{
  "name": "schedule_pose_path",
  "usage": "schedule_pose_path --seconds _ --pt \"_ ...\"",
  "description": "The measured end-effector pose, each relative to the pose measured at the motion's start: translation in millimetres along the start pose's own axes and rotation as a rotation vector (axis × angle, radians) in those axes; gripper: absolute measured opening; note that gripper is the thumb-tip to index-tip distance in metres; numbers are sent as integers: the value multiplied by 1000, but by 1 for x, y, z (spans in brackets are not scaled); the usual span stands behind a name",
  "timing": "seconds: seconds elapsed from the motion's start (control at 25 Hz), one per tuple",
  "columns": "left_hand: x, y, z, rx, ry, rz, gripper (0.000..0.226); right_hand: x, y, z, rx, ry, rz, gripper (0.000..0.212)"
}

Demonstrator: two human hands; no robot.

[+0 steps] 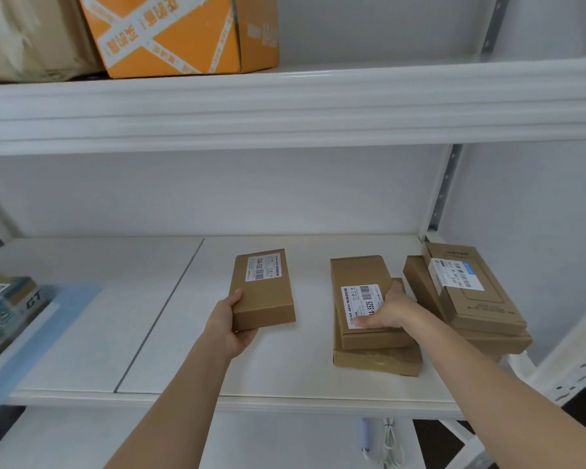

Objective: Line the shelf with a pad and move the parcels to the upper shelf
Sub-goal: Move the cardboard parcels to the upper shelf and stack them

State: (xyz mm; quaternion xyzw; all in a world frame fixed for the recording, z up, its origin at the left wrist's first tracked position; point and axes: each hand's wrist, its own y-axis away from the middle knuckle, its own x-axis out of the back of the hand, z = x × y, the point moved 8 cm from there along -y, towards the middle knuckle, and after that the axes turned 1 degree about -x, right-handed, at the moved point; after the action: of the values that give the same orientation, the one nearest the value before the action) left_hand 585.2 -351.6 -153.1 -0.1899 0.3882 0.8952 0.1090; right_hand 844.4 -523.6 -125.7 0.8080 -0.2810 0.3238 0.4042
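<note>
My left hand (229, 324) grips the near end of a small brown parcel (263, 292) with a white label, held at the middle of the white shelf (285, 374). My right hand (391, 309) is closed on the top labelled parcel (359, 282) of a two-parcel stack; the lower parcel (376, 362) lies flat under it. Further right sits another stack of brown parcels (471, 292), topped by one with a blue-edged label. The upper shelf (318, 106) runs across above, its surface mostly hidden by its front rim. A light blue pad (75, 299) lies at the left edge.
An orange taped carton (183, 32) and a beige bag (31, 35) stand on the upper shelf at left. Printed boxes (7, 306) rest on the blue pad at left. A perforated metal upright (444, 194) rises at the right rear. A white cable (391, 441) hangs below the shelf.
</note>
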Motion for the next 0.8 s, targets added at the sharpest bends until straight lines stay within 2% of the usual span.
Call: schedule_pose_path --seconds 0.12,0.2,0.32,0.44,0.52,0.56,0.64,0.68,0.76,0.8 --pt "9 1 1 -6 13 4 34 -4 -3 -3 -27 7 -28 145" --pt "13 5 4 -9 24 5 33 -7 -5 -4 -34 -31 -17 149" --pt "19 9 10 -13 43 21 34 -5 -5 -13 14 -250 0 129" --pt "25 10 14 -24 89 17 36 -8 2 -27 68 -468 -83 87" --pt "31 12 16 -44 130 26 35 -13 1 -31 72 -602 -156 87" --pt "34 14 16 -56 158 36 34 -13 4 -34 80 -692 -191 85" --pt "43 16 12 -76 212 60 32 -20 9 -39 18 -1066 -301 50" --pt "47 16 9 -81 223 59 31 -29 11 -41 -25 -1287 -423 37" --pt "50 18 4 -78 219 23 32 -43 21 -43 -90 -1616 -620 38" --pt "51 19 1 -73 215 2 36 -50 27 -43 -109 -1703 -709 46"
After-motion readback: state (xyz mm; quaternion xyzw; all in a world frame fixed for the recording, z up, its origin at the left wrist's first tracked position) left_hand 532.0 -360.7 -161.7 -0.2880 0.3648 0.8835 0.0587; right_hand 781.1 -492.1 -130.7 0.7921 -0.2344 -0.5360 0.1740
